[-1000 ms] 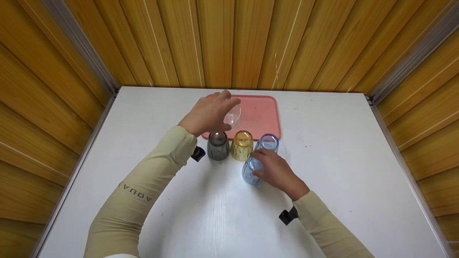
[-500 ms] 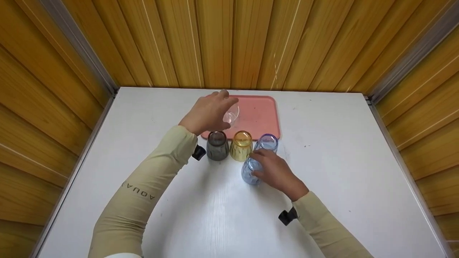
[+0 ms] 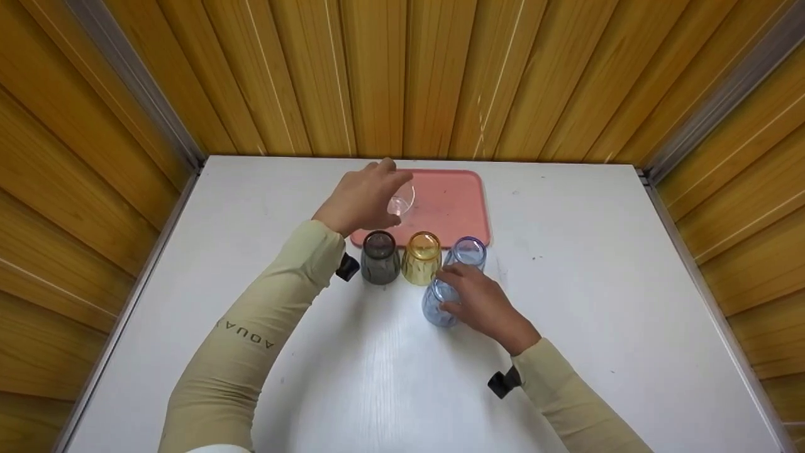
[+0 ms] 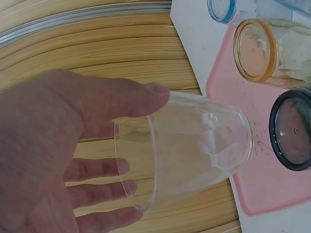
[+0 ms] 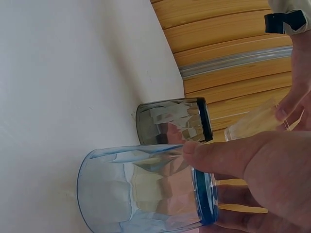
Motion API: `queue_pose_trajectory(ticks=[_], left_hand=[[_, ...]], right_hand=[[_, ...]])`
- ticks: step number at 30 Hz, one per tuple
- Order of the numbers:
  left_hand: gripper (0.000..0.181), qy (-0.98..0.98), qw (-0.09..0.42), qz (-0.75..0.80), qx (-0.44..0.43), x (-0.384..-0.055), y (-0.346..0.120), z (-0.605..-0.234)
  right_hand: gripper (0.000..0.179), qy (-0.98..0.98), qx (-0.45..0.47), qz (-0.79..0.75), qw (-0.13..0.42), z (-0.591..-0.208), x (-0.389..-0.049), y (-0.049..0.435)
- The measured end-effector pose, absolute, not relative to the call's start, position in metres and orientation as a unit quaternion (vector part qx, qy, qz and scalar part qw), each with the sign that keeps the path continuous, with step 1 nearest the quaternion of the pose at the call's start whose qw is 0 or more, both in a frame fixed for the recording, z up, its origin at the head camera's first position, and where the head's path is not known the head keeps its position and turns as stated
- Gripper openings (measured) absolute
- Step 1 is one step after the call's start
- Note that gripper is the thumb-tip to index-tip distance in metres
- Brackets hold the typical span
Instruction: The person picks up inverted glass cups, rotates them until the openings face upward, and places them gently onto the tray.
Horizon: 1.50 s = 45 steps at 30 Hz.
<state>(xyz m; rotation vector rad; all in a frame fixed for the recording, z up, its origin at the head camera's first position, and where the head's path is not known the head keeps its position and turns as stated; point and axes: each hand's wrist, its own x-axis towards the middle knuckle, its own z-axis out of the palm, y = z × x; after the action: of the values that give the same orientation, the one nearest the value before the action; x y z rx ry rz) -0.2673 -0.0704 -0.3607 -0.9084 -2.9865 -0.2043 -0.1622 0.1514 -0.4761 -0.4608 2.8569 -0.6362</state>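
My left hand (image 3: 365, 198) grips a clear tumbler (image 4: 199, 145) near its rim, thumb on one side and fingers on the other. This tumbler is mouth up, over the left part of the pink tray (image 3: 456, 207) in the head view. My right hand (image 3: 484, 308) holds a light blue tumbler (image 5: 141, 189) around its base; it stands upside down on the table. Behind it, a grey tumbler (image 3: 380, 267), a yellow tumbler (image 3: 421, 264) and another blue tumbler (image 3: 470, 250) form a row, all upside down. My right fingers partly cover both blue tumblers.
The white table (image 3: 352, 390) has wood-look panels (image 3: 434, 75) around its back and sides. The tumbler row stands along the tray's near edge. A black wrist strap (image 3: 505, 382) sits on the right sleeve.
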Motion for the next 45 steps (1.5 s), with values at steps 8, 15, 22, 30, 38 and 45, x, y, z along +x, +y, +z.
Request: queue_pose_trajectory(ticks=[8, 15, 22, 30, 38, 45], left_hand=[[0.067, -0.959, 0.003, -0.059, -0.279, -0.274, -0.070, -0.368], [0.065, -0.961, -0.001, -0.055, -0.271, -0.277, -0.070, -0.372], [0.063, -0.962, -0.005, -0.051, -0.267, -0.281, -0.070, -0.376], [0.065, -0.965, -0.016, -0.048, -0.258, -0.285, -0.069, -0.382], [0.066, -0.965, -0.015, -0.044, -0.259, -0.288, -0.069, -0.389], [0.064, -0.966, -0.018, -0.040, -0.254, -0.291, -0.072, -0.393]], right_hand=[[0.056, 0.960, -0.145, -0.219, 0.097, -0.475, -0.161, 0.150], [0.057, 0.960, -0.153, -0.215, 0.090, -0.475, -0.160, 0.151], [0.058, 0.961, -0.158, -0.207, 0.092, -0.475, -0.160, 0.153], [0.058, 0.961, -0.152, -0.214, 0.093, -0.477, -0.160, 0.152], [0.059, 0.960, -0.139, -0.221, 0.104, -0.476, -0.159, 0.151], [0.057, 0.961, -0.157, -0.211, 0.084, -0.476, -0.160, 0.151]])
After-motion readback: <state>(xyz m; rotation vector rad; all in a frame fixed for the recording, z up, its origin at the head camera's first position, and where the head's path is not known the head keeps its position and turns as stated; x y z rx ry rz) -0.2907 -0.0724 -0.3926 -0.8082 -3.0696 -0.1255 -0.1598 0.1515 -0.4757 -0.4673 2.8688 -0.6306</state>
